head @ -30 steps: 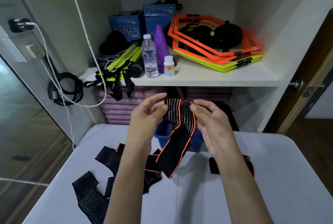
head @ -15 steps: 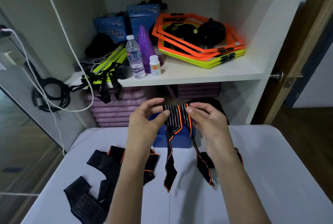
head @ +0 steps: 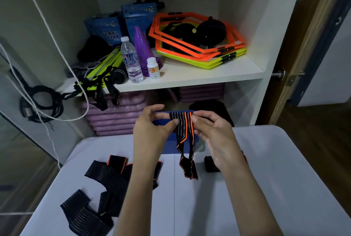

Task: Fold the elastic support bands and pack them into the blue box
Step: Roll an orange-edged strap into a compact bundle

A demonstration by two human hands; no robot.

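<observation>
A black elastic band with orange edging hangs folded over between my hands, its two ends dangling down to the table. My left hand pinches its top on the left, and my right hand pinches it on the right. The blue box stands on the far edge of the table, mostly hidden behind my hands. Several more black bands lie spread on the table at the left. Another dark band lies partly under my right wrist.
The white table stands against an open cupboard. Its shelf holds orange and yellow hexagon frames, a water bottle, a purple cone, a white jar and blue cartons. Purple mats are stacked below. Cables hang at the left.
The band has been folded narrower and its hanging ends brought together. My hands have come closer, over the blue box. The view has shifted left and down.
</observation>
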